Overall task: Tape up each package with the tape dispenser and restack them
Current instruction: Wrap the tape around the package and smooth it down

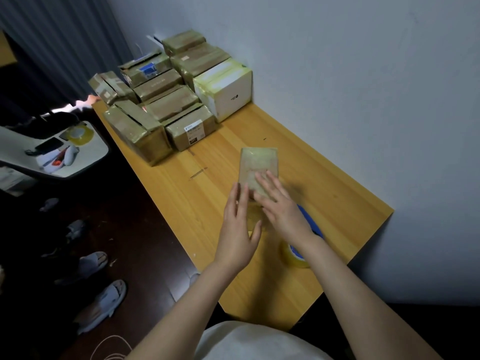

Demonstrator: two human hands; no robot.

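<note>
A small taped package [258,165] lies in the middle of the wooden table [337,198]. My right hand [278,203] presses flat on its near top with straight fingers. My left hand [239,227] touches its left near side, fingers straight. The blue tape dispenser [309,224] with a clear tape roll [296,255] lies on the table behind my right wrist, partly hidden. A stack of several taped packages [155,110] stands at the table's far left corner, with a white box [228,92] at its right end against the wall.
A grey-white wall [363,87] runs along the table's right side. Left of the table is a chair seat with a tape roll [80,135] and small items. Slippers [104,305] lie on the dark floor.
</note>
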